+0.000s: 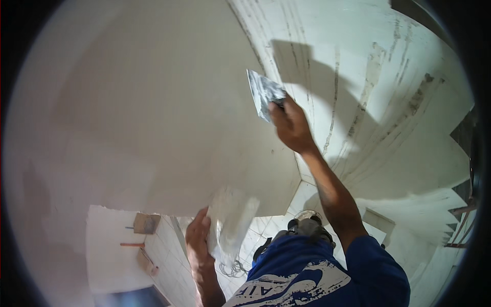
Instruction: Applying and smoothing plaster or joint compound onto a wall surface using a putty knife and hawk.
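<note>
Blue shirt (291, 256), nearest. Left hand (199, 236): fingers closed on the edge of a pale, blurred board (229, 225), held low, presumably to keep its face accessible. Right hand (294, 128): fingers curled around a smeared scraper (262, 92), raised, blade angled probably to suit the greyish wall (153, 117); contact cannot be told.

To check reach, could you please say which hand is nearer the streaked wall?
Right: the right hand, gripping a scraper, is up beside the streaked wall; the left hand, holding a pale board, is lower, farther left.
</note>
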Motion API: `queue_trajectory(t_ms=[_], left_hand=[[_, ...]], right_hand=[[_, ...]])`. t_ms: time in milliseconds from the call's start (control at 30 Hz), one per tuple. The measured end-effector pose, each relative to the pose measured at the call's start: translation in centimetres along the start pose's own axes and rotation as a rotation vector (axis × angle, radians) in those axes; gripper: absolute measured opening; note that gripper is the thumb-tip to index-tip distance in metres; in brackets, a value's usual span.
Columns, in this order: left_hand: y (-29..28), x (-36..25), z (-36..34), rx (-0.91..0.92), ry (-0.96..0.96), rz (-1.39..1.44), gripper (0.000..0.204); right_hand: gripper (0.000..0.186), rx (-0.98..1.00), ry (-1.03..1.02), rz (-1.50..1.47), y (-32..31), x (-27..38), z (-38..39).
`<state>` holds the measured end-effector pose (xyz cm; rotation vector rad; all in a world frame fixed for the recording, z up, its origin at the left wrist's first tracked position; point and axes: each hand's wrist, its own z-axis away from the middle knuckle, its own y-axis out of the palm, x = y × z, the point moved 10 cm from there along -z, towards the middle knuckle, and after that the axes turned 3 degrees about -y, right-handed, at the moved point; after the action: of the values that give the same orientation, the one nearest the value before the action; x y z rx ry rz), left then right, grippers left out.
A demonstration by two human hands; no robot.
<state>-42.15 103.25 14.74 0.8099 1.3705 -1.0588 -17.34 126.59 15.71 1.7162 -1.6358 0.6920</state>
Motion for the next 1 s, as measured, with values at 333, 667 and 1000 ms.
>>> queue_trajectory(t_ms=[333, 667, 1000], left_hand=[[6.1, 1.4, -6.5, 0.225, -0.090, 0.102, 0.049], [10.0, -0.1, -7.4, 0.397, -0.105, 0.344, 0.046], [5.5, 2.8, -6.9, 0.208, -0.027, 0.253, 0.044]], right_hand=[[0.034, 0.555, -0.297, -0.006, -0.5, 13.0, 5.9], [0.034, 0.922, -0.712, 0.533, 1.9, 13.9, 9.7], [0.039, 0.920, -0.156, 0.197, -1.5, 9.1, 4.8]])
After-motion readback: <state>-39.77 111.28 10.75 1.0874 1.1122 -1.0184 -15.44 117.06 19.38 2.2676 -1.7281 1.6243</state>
